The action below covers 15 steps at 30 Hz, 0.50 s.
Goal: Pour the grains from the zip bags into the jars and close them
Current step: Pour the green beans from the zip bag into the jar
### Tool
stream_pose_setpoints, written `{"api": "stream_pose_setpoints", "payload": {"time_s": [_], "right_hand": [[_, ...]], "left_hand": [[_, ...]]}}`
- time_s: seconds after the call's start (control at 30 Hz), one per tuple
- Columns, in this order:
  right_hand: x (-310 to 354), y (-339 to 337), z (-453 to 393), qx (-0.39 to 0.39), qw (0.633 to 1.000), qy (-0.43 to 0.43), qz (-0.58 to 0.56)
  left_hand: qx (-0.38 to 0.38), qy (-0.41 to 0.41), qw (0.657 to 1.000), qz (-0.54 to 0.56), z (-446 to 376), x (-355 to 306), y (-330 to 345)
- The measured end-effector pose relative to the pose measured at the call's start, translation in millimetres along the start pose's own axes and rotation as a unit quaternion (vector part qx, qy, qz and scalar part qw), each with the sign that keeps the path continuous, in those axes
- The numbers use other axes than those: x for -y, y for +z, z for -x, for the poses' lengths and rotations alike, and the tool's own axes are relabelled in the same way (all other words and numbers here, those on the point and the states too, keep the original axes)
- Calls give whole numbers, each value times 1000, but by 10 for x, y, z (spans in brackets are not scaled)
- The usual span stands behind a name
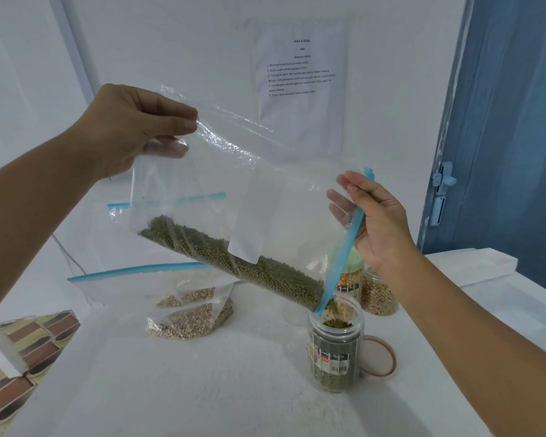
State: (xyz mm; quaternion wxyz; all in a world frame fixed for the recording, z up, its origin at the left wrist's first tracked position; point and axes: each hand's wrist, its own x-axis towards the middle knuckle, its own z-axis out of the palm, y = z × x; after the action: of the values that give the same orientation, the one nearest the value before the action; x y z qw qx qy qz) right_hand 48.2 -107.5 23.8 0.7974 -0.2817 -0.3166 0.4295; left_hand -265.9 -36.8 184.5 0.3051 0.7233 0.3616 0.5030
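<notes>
Tilting over the open jar [335, 348], the zip bag [234, 197] sent green beans [234, 263] sliding to its blue zip end, right at the jar's mouth. The left hand [130, 130] pinched the bag's raised bottom corner; the right hand [375, 216] held the zip edge, fingers curled round it. The jar stood on the white counter [218, 389], a lid [379, 357] just beside it. Behind lay another bag [189, 313] of pale grains, with two filled jars [377, 294] near.
</notes>
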Motion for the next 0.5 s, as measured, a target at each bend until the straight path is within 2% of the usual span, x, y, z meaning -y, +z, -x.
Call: {"api": "stream_pose_setpoints", "payload": {"time_s": [0.5], "right_hand": [[17,15,21,5,1000,-1,-5]], "left_hand": [[4,9,1000,-4,23,-32,-33]]}}
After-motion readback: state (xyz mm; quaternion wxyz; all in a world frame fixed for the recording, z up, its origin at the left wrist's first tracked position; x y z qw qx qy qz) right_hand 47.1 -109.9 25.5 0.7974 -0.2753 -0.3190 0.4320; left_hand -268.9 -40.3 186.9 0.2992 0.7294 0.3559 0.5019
